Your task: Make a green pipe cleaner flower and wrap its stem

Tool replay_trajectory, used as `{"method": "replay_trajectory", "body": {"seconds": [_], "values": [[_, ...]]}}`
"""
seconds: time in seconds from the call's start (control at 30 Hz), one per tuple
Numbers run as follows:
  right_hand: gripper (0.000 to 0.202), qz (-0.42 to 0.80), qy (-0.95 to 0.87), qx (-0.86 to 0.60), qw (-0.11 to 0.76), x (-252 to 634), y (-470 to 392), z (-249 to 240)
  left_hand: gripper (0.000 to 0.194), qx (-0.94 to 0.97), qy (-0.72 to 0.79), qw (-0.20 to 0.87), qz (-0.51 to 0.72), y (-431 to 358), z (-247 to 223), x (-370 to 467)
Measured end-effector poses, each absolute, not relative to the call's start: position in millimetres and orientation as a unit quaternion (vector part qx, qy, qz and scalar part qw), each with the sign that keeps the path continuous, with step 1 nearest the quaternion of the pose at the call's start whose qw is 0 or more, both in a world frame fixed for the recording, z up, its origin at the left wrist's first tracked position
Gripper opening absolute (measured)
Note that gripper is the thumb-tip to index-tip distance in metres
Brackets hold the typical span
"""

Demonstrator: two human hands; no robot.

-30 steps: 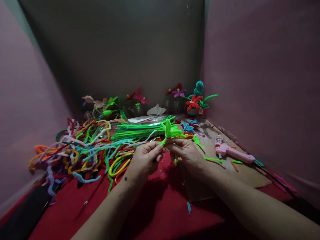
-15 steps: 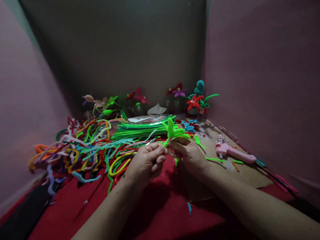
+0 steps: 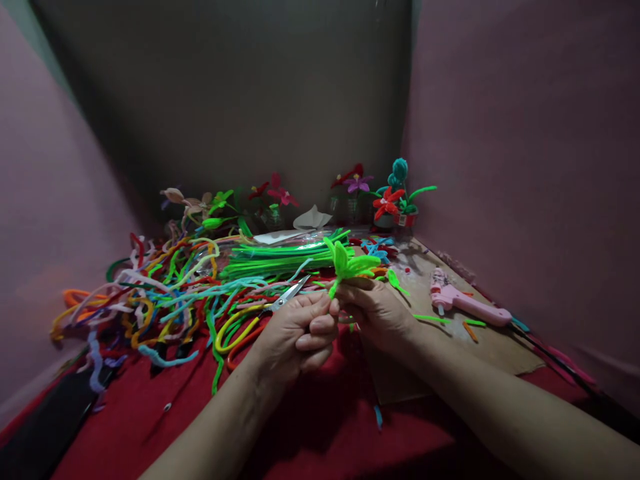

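My left hand (image 3: 295,337) and my right hand (image 3: 377,310) meet over the red cloth and both pinch the stem of a small bright green pipe-cleaner leaf cluster (image 3: 347,263), whose looped leaves stand up above my fingers. A pair of scissors (image 3: 287,297) lies on the cloth just left of my left thumb. A bundle of straight green pipe cleaners (image 3: 280,260) lies behind the hands.
A tangle of many-coloured pipe cleaners (image 3: 150,300) covers the left of the table. A pink glue gun (image 3: 467,303) lies on a cardboard sheet (image 3: 500,347) at right. Finished pipe-cleaner flowers (image 3: 390,200) stand in small pots along the back wall. Walls close in on both sides.
Both hands have shifted slightly right and nearer with the green cluster, and my left fingers have curled tighter. The scissors behind my left hand have come into view.
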State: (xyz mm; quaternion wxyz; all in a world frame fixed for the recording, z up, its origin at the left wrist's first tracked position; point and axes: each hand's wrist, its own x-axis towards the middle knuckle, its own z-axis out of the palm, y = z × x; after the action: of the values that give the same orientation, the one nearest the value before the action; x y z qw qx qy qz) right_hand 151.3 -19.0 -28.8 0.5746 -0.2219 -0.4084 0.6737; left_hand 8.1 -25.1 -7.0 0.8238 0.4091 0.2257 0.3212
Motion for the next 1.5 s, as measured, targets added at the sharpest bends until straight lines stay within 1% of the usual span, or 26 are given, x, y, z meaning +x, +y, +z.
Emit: {"method": "replay_trajectory", "body": {"seconds": [0.07,0.13,0.2,0.27,0.37,0.47,0.53,0.6,0.77,0.9,1.03,1.2,1.33,1.5], "values": [[0.015,0.660,-0.407,-0.219,0.593,150,-19,-28,0.013,0.425,0.240,0.811,0.322,-25,-7,8],[0.018,0.656,-0.394,-0.217,0.606,149,-19,-28,0.016,0.458,0.275,0.776,0.336,-25,-6,10],[0.019,0.656,-0.375,-0.219,0.617,148,-19,-27,0.021,0.513,0.329,0.708,0.357,-26,-5,13],[0.015,0.651,-0.357,-0.226,0.631,148,-19,-27,0.025,0.579,0.392,0.609,0.374,-27,-4,16],[0.012,0.643,-0.347,-0.237,0.640,147,-19,-28,0.025,0.649,0.451,0.483,0.376,-28,-6,20],[0.014,0.636,-0.348,-0.240,0.646,146,-18,-30,0.025,0.679,0.470,0.407,0.392,-26,-12,20],[0.015,0.633,-0.352,-0.239,0.647,146,-17,-32,0.026,0.683,0.474,0.378,0.408,-24,-15,19],[0.015,0.636,-0.359,-0.240,0.640,146,-16,-33,0.027,0.672,0.472,0.394,0.414,-23,-16,17],[0.014,0.647,-0.369,-0.267,0.612,149,-14,-34,0.030,0.596,0.435,0.544,0.400,-23,-9,17],[0.018,0.651,-0.367,-0.274,0.605,151,-14,-33,0.027,0.539,0.408,0.618,0.402,-24,-4,17],[0.017,0.644,-0.391,-0.272,0.599,152,-13,-33,0.021,0.508,0.374,0.670,0.390,-22,-5,14],[0.013,0.630,-0.412,-0.263,0.604,152,-12,-32,0.020,0.478,0.317,0.735,0.361,-21,-5,9],[0.018,0.651,-0.402,-0.251,0.593,152,-13,-31,0.018,0.466,0.296,0.762,0.340,-23,-3,7],[0.014,0.659,-0.406,-0.225,0.591,150,-14,-31,0.016,0.460,0.280,0.774,0.333,-23,-3,5]]}}
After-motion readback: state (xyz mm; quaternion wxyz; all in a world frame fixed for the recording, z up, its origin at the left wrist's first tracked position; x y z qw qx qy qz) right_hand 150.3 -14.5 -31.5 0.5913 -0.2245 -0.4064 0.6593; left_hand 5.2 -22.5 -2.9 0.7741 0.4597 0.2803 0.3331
